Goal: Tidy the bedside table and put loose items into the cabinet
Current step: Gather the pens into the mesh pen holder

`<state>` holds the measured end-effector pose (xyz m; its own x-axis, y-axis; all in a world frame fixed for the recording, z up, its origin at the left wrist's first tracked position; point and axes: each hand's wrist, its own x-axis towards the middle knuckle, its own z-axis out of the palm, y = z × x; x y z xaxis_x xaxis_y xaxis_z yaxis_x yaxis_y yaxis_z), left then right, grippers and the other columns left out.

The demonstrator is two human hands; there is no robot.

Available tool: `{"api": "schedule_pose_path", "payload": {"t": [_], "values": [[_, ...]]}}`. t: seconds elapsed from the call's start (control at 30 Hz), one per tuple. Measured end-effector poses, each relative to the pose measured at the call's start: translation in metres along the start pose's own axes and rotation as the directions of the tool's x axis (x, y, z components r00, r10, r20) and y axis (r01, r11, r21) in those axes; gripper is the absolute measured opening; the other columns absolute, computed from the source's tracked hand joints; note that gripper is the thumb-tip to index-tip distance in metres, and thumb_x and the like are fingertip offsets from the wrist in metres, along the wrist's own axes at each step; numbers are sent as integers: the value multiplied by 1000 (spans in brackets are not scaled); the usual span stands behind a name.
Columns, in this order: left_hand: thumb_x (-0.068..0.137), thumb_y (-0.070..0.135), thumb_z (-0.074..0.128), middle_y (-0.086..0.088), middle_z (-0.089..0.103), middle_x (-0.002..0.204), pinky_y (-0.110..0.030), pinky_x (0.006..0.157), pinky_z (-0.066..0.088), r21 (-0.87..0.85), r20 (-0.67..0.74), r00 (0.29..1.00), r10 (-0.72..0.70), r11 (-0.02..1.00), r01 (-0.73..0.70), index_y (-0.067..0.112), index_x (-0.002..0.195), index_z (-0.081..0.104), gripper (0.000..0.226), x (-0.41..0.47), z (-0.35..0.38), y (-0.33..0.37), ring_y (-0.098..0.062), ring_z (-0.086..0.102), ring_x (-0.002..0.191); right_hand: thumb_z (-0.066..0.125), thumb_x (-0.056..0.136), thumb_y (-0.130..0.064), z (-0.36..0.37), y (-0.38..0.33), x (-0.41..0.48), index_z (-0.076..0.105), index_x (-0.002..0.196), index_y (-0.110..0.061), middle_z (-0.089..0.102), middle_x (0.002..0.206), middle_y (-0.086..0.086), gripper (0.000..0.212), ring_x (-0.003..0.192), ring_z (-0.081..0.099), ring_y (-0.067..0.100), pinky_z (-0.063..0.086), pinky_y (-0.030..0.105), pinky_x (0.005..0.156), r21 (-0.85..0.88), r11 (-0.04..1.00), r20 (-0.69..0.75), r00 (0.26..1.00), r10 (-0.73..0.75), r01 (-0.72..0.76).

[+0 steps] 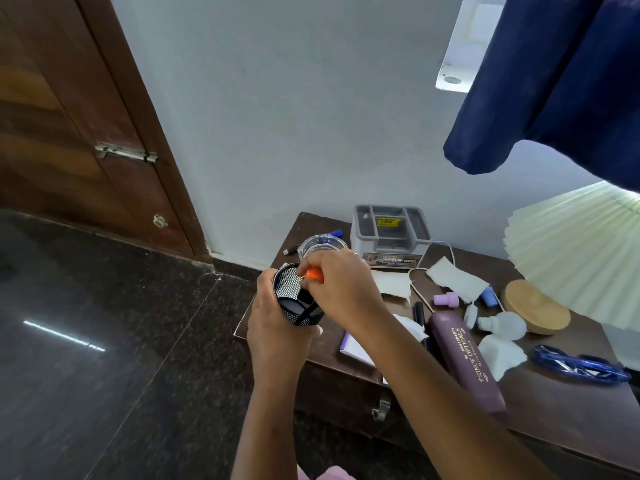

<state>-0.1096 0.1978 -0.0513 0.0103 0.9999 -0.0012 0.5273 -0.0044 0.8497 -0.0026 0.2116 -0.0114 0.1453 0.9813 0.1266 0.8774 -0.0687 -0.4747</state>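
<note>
My left hand (277,327) grips a black mesh pen cup (290,293), tilted with its mouth facing me, above the left end of the dark wooden bedside table (554,410). My right hand (343,289) pinches an orange-capped item (314,274) at the cup's rim; dark pens lean inside the cup. Loose on the table lie a purple spectacle case (465,362), a white bulb (502,324), crumpled tissues (502,355), a lilac cap (446,299), a blue cap (488,295), blue glasses (581,367) and a notepad (356,349).
A grey plastic organiser (389,233) stands at the table's back, with a clear glass bowl (320,245) beside it. A pleated lamp shade (581,258) on a wooden base (536,306) fills the right. A metal cabinet handle (381,408) shows below the table edge. A wooden door (69,133) is left.
</note>
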Motion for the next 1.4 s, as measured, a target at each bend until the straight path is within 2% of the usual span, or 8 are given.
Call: {"api": "schedule_pose_path", "payload": {"t": [0.2, 0.3, 0.4, 0.5, 0.7, 0.93, 1.2, 1.4], "values": [[52, 9, 87, -1, 58, 125, -33, 90, 44, 23, -13, 1000, -7, 1000, 7, 20, 134, 35, 98, 0, 0, 1, -24, 55, 115, 58, 87, -39, -2, -3, 4, 68, 109, -33, 70, 105, -9, 25, 104, 59, 15, 35, 31, 86, -187, 982, 16, 1000, 10, -7], [52, 9, 88, -2, 57, 127, -36, 92, 44, 28, -50, 998, -29, 999, 31, 21, 133, 35, 97, 0, -3, 0, -25, 54, 117, 50, 91, -48, -10, -4, 13, 71, 100, -27, 69, 85, -9, 31, 84, 62, 11, 46, 31, 81, 184, 973, 25, 990, 139, -141], [54, 10, 88, -2, 55, 130, -39, 96, 43, 36, -88, 994, -57, 998, 60, 20, 134, 34, 97, 1, -5, 0, -24, 52, 120, 44, 97, -32, -9, 10, 39, 73, 96, -17, 70, 79, -3, 32, 75, 61, 11, 48, 31, 76, 486, 847, -34, 964, 265, -215], [53, 10, 88, -2, 56, 127, -38, 94, 42, 29, -116, 991, -66, 997, 70, 20, 132, 35, 95, 2, -8, -1, -25, 53, 119, 44, 95, -19, 9, 27, 67, 71, 103, -18, 71, 102, -1, 28, 84, 63, 13, 50, 27, 74, 328, 907, 21, 962, 274, -265], [55, 10, 88, -1, 53, 132, -33, 97, 41, 3, -148, 983, -111, 994, 113, 23, 136, 32, 99, 6, -12, -7, -22, 51, 122, 49, 94, -29, 57, 35, 110, 53, 132, -29, 54, 137, -3, 39, 134, 37, 26, 29, 47, 106, -103, 992, 120, 989, 86, -74], [57, 12, 87, 1, 50, 137, -30, 101, 39, -17, -133, 981, -139, 990, 138, 26, 139, 27, 102, 13, -14, -14, -19, 47, 127, 46, 90, -16, 99, 33, 125, 69, 97, -23, 68, 104, -3, 25, 117, 49, 25, 22, 50, 104, -522, 839, 172, 982, -73, 154], [56, 14, 87, 3, 50, 135, -28, 99, 41, -18, -130, 981, -141, 990, 140, 27, 138, 27, 102, 15, -14, -15, -17, 48, 126, 44, 94, -18, 110, 33, 130, 54, 105, -25, 66, 107, -3, 16, 117, 52, 28, 12, 53, 109, -485, 849, 65, 977, -203, 209], [55, 16, 88, 3, 54, 129, -25, 90, 40, -48, -106, 987, -124, 992, 120, 26, 135, 30, 99, 12, -13, -9, -18, 52, 119, 46, 96, -19, 64, 3, 116, 62, 111, -30, 66, 102, -11, 24, 102, 61, 18, 10, 41, 105, -94, 904, -343, 838, -424, 418]]}}
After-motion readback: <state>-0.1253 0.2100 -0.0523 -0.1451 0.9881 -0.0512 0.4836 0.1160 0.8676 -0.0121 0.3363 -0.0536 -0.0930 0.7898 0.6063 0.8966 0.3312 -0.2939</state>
